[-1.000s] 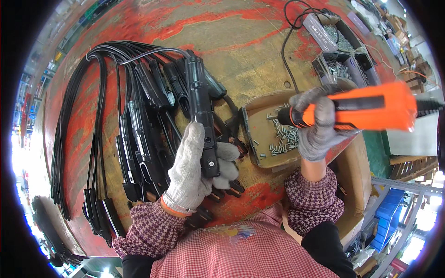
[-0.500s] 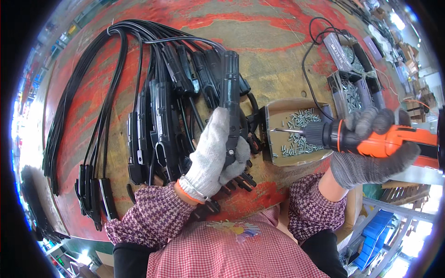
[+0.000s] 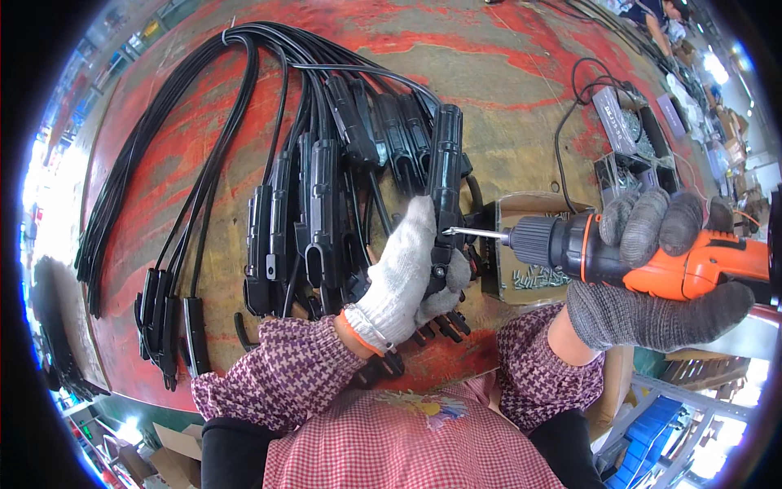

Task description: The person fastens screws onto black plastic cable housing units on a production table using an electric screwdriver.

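My left hand [image 3: 399, 269], in a white knit glove, is closed round a long black plastic housing [image 3: 446, 155] with a cable at its far end. A small screw head shows in it near my thumb. My right hand [image 3: 627, 316], in a grey glove, grips an orange and black power screwdriver [image 3: 676, 273]. The screwdriver lies almost level, its bit pointing left. The bit's tip [image 3: 450, 231] is at the right side of the housing, over or against it; whether it touches, or carries a screw, I cannot tell.
Left of my hands lies a bundle of black cables [image 3: 147, 155] with several similar housings [image 3: 324, 187]. Right of them stands a cardboard box [image 3: 533, 293] of small screws. Farther right are more screw bins [image 3: 631, 138] and a loose black cord [image 3: 559, 143]. Another person [image 3: 652, 20] is at far right.
The screwdriver's bit has moved left from over the screw box to the housing in my left hand. The table scene has shifted right in view. My left hand keeps its grip.
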A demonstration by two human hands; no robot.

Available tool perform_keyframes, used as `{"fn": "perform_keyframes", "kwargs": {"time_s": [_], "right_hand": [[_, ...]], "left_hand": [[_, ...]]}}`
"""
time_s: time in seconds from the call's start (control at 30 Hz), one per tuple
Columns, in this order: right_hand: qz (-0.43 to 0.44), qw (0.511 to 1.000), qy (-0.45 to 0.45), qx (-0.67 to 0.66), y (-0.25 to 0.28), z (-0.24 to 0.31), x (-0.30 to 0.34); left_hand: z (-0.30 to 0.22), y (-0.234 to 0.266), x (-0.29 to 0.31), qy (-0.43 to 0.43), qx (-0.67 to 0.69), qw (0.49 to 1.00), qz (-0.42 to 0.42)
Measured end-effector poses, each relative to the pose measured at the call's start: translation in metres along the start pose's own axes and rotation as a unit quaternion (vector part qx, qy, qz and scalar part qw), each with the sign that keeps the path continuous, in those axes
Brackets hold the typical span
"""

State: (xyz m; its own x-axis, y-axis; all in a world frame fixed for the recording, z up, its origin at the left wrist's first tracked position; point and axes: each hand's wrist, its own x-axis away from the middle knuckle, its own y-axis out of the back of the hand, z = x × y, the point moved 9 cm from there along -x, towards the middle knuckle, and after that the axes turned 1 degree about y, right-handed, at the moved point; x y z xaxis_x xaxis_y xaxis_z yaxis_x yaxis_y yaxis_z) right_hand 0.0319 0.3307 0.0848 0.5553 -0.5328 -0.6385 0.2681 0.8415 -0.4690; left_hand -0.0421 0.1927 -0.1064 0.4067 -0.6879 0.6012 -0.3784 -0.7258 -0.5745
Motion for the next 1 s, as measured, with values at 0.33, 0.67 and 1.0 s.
{"fn": "perform_keyframes", "kwargs": {"time_s": [0.33, 0.67, 1.0], "right_hand": [[0.048, 0.997, -0.027, 0.047, -0.014, -0.01, -0.006], [0.141, 0.983, -0.112, 0.02, -0.039, -0.04, -0.03], [0.2, 0.962, -0.181, 0.04, -0.055, -0.08, -0.051]], "left_hand": [[0.001, 0.003, -0.002, 0.001, 0.005, 1.0, -0.015], [0.004, -0.001, 0.0, 0.02, 0.007, 1.0, -0.023], [0.011, 0.005, -0.001, 0.063, 0.062, 0.996, -0.011]]}}
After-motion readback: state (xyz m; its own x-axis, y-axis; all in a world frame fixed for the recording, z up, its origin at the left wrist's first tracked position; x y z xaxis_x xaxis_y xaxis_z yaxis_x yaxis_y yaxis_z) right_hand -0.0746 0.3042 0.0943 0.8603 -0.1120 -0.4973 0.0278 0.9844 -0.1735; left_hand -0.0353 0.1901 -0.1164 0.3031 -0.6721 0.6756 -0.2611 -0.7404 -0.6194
